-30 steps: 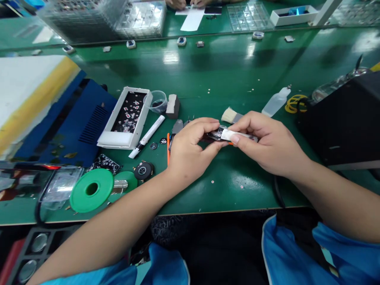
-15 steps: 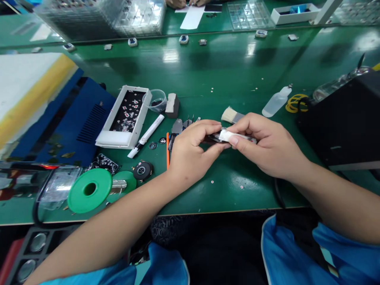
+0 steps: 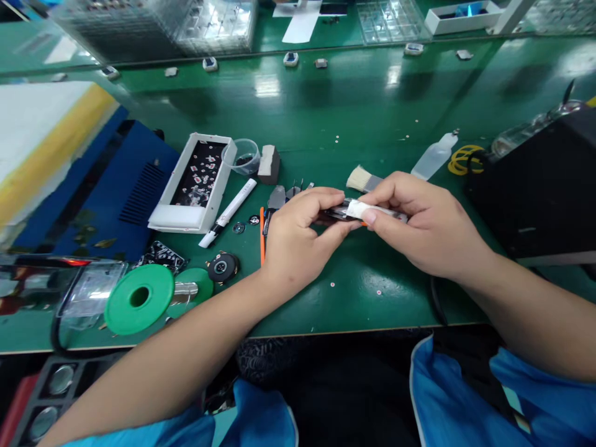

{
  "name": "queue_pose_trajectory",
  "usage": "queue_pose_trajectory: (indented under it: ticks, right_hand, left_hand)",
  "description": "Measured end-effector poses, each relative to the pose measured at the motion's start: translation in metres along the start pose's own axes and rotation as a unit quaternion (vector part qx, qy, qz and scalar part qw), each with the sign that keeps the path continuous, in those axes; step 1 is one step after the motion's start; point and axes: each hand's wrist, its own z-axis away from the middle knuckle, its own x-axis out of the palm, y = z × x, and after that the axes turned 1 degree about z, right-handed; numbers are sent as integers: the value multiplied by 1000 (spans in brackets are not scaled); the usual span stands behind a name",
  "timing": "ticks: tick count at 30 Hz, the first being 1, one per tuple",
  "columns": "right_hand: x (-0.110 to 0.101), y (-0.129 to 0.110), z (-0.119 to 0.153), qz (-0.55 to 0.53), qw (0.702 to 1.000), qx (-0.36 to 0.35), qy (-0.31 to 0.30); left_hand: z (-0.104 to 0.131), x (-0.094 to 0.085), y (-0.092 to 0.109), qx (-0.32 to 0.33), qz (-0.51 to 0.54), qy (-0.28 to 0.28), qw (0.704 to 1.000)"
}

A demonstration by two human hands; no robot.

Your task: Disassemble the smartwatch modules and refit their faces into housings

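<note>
My left hand [image 3: 302, 239] is closed on a small dark, flat part [image 3: 338, 210], its fingertips around the part's left end. From the other side my right hand [image 3: 419, 220] pinches a white, cloth-like piece [image 3: 356, 208] with thumb and forefinger, against the dark part. Fingers cover most of both things, so their exact kind stays hidden. Just behind my right fingers lies a brush with pale bristles [image 3: 358, 178]. Left of my left hand are an orange stick [image 3: 262, 239] and a white marker pen [image 3: 230, 211].
At left stand a blue box [image 3: 144, 186], a white tray of small parts [image 3: 220, 186], a clear cup [image 3: 246, 155] and a green solder spool [image 3: 139, 298]. A squeeze bottle [image 3: 433, 158] and a black box [image 3: 535, 186] are at right. Small devices [image 3: 291, 59] line the far side.
The white piece and my right fingers have shifted slightly right along the dark part, and a bit of orange now shows beneath them. Another person's hands have left the top edge.
</note>
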Motion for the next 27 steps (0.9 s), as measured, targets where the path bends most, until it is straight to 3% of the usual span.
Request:
queue_pose_trajectory:
  ticks: [15,22,27]
  right_hand:
    - [1,-1,-1,-3,1000,-12,-7]
    - [-1,1,0,-5,1000,5,3]
    - [-1,1,0,8,1000,-19,-6]
  left_hand:
    - [1,-1,-1,47,-46,-22,998]
    - [0,1,2,-14,-4,-16,1000]
    - [-1,1,4,2,5,-29,1000]
